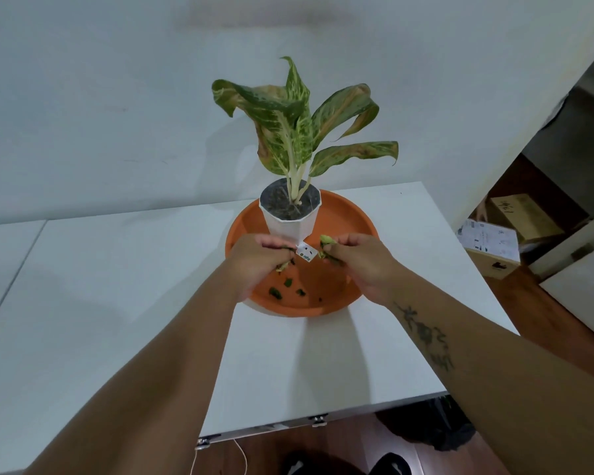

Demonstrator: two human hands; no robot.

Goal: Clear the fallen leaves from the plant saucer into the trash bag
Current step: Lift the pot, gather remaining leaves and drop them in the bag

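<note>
An orange plant saucer [354,214] sits on the white table [117,303], with a white pot [290,228] and its green plant standing in the far half. Both hands are over the saucer in front of the pot. My left hand [259,255] is closed around green leaf pieces. My right hand [354,257] pinches a bunch of pale green leaves. Several small dark leaf bits [287,289] lie on the saucer's near floor. A black trash bag [429,428] rests on the floor below the table's right front edge.
A small white label [305,252] sticks out at the pot's base between my hands. Cardboard boxes [491,245] stand on the wooden floor to the right. A white wall rises behind the table. My dark shoes show beneath the table's front edge.
</note>
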